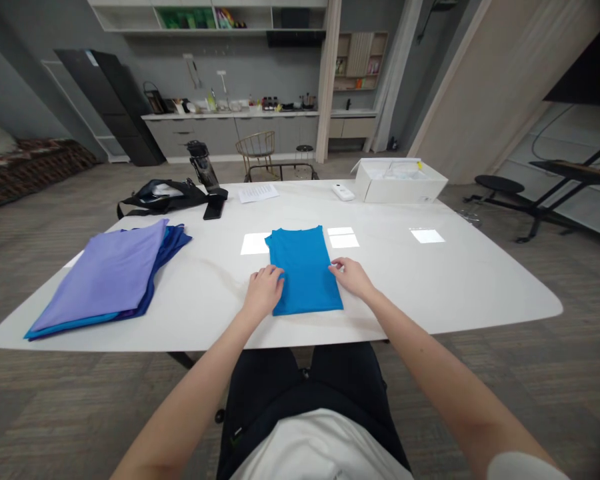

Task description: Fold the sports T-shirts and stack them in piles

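Observation:
A blue cloth (306, 270), folded to a rough rectangle, lies flat on the white table (455, 280) in front of me. My left hand (266, 288) rests at its left edge, fingers bent and close together, the tips on the cloth. At the right edge, my right hand (349, 275) has its thumb and fingertips pinched together on the cloth's border. To the left lies a stack of cloths, a lavender one (107, 270) on top, with dark blue and bright blue layers (167, 257) showing beneath it.
Along the table's far side are a black bag (163, 197), a phone (214, 208), a dark bottle (203, 167), a printed sheet (258, 193), a white device (343, 193) and a white box (400, 185). A chair (257, 147) stands beyond.

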Tool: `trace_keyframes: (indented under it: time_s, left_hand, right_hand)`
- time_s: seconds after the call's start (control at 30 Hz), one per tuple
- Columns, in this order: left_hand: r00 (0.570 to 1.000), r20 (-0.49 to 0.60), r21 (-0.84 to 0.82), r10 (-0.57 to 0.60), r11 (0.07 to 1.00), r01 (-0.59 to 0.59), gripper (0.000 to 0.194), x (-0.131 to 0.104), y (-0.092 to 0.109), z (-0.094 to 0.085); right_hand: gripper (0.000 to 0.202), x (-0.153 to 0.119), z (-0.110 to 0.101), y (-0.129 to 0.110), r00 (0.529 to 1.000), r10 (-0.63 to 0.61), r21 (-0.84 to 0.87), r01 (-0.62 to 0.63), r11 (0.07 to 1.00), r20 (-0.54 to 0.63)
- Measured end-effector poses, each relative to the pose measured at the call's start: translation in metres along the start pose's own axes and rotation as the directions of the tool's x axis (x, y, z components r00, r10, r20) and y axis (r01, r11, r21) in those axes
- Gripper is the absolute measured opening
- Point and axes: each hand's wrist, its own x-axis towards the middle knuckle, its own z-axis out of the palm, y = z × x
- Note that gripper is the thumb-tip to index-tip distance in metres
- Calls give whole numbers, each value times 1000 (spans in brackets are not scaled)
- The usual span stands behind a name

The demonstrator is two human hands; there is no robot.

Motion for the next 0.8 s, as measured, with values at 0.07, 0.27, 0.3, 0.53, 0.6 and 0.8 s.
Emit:
trace_keyframes:
  time_s: [0.07, 0.27, 0.3, 0.53, 0.6, 0.8]
  left_hand:
    - [999, 24, 11, 23, 1000, -23, 27, 21, 2, 3]
    - [872, 200, -131, 447, 894, -428, 20, 40, 59, 8]
    - [842, 229, -135, 488, 873, -469, 22, 37, 72, 9]
    - [852, 187, -35, 489, 870, -492, 27, 10, 117, 29]
    - [871, 157, 6, 465, 882, -472, 14, 8, 116, 37]
    - [867, 112, 2, 486, 872, -489, 12, 1, 116, 54]
  right_hand:
    - [33, 39, 1, 3, 996, 90, -3, -90, 996, 19]
    - [42, 138, 5, 20, 969, 246, -8, -246, 969, 20]
    - [42, 150, 6, 21, 968, 249, 3, -249, 968, 33]
    - [42, 190, 20, 7, 964, 250, -34, -248, 968, 92]
    - [38, 195, 25, 5, 962, 257, -56, -253, 966, 92]
    - [22, 199, 28, 16, 976, 193, -87, -185, 979, 103]
